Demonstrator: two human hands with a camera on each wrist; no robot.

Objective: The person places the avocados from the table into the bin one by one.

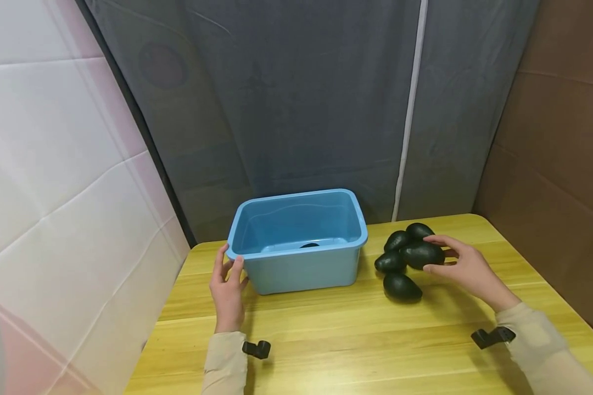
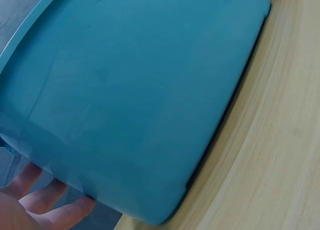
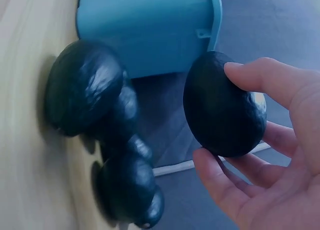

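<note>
Lifting one dark green avocado [image 1: 421, 254] w/ right hand [image 1: 466, 271] pinching it; left hand [image 1: 227, 291], fingers straight, steadies blue plastic tub [image 1: 296, 271]. Next, probably: carry toward 9 o'clock, over rim.

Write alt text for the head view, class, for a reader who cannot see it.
A person's right hand grips a dark avocado above four more avocados on a yellow wooden table. Their left hand rests against the corner of a blue plastic tub at the table's left.
</note>
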